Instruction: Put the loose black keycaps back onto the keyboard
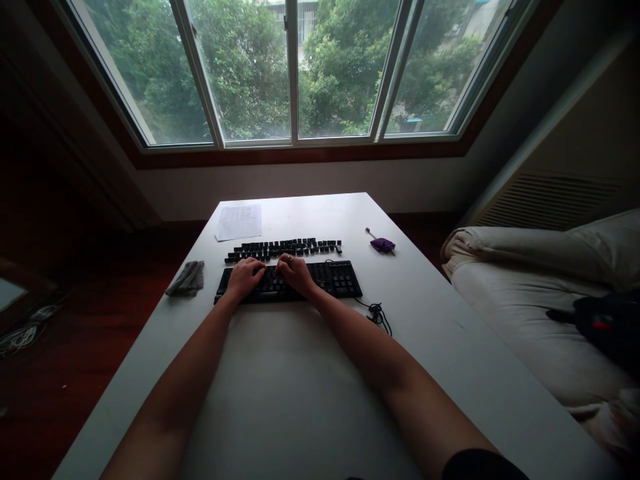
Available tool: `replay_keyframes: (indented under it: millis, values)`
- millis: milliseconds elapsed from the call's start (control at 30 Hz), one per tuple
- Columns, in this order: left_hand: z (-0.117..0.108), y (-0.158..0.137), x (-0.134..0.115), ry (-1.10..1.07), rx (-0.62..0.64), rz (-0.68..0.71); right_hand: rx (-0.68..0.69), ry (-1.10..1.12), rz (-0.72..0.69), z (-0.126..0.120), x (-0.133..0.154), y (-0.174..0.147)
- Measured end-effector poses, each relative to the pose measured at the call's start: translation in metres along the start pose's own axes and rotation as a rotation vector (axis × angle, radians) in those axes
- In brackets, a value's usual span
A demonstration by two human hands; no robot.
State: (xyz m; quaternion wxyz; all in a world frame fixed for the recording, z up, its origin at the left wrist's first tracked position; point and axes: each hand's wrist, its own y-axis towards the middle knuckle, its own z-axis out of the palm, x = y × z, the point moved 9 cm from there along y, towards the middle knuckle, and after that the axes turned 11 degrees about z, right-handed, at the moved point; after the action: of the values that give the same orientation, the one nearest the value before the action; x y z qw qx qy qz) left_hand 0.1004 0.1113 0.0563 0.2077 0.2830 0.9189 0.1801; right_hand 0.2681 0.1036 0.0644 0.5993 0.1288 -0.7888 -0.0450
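A black keyboard [340, 280] lies flat on the white table, with both hands on its left half. My left hand [244, 277] rests on the keyboard's left end, its thumb stretched towards the right and its other fingers laid over the keys. My right hand [296, 273], with a ring on one finger, is bent over the middle of the keyboard. Its fingers are drawn together, pointing down and left; whatever they hold is hidden. Just behind the keyboard, loose black keycaps [300, 247] stand in uneven rows.
A grey cloth [187, 279] lies left of the keyboard, a printed sheet [240, 222] at the table's far left. On the right are a purple item [383, 245] with a thin stick and a coiled black cable [379, 316]. A pale sofa [505, 293] stands beside the table [270, 387].
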Motion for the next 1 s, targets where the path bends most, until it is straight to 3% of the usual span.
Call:
replay_keyframes:
  millis: [167,333,533,1000]
  values:
    - [-0.002,0.000,-0.003,-0.005,-0.011,0.008,-0.027,0.195,0.160,-0.005,-0.018,0.007]
    - [-0.006,0.001,-0.018,-0.067,-0.018,0.087,-0.055,0.155,0.113,-0.007,-0.015,0.007]
    - [-0.001,0.001,-0.036,-0.152,0.065,0.192,-0.080,0.115,0.045,-0.007,-0.009,0.003]
    - [0.002,0.001,-0.028,-0.139,0.056,0.136,-0.065,0.059,0.036,-0.004,-0.010,0.005]
